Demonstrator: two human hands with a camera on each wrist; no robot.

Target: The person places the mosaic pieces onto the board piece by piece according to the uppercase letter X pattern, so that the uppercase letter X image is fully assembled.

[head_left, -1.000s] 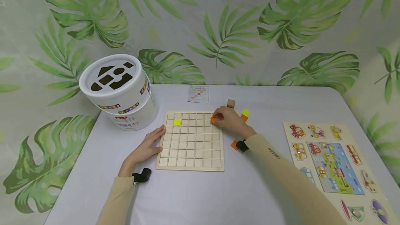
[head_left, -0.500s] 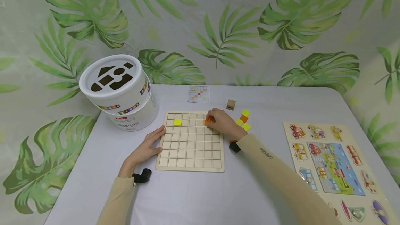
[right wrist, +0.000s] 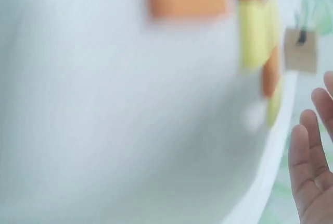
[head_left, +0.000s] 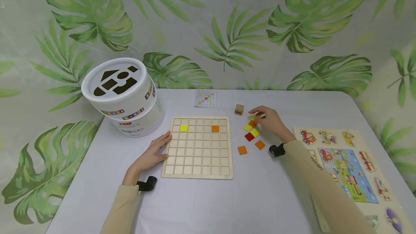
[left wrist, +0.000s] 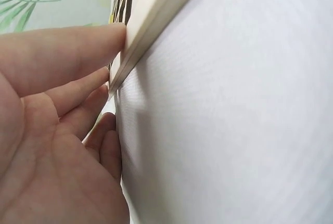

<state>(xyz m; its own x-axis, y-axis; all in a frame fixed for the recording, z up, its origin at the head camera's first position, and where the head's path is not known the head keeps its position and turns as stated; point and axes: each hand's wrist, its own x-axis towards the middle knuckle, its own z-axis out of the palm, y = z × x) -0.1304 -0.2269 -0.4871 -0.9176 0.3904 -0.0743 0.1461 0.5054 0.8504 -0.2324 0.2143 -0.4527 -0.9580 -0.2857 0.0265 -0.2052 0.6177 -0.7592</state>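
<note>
A wooden grid board (head_left: 197, 151) lies mid-table with a yellow square tile (head_left: 183, 128) and an orange square tile (head_left: 215, 128) in its second row. My left hand (head_left: 152, 154) rests at the board's left edge, fingertips and thumb touching the rim (left wrist: 136, 36). Over the loose tiles right of the board hovers my right hand (head_left: 269, 120), its fingers extended and nothing held. Beneath its fingertips is a yellow tile (head_left: 252, 117), partly covered. Close by lie an orange tile (head_left: 252, 123), a red tile (head_left: 249, 137) and several more yellow and orange ones.
A small pattern card (head_left: 206, 98) lies behind the board, and a wooden cube (head_left: 239, 109) stands right of it. At the left is a white bucket (head_left: 126, 104) with a shape-sorter lid. A vehicle puzzle board (head_left: 349, 172) lies at the right, partly under the right sleeve.
My right hand set the orange tile in the second row, let it go and moved right to the loose tiles. The left hand stayed at the board's edge.
</note>
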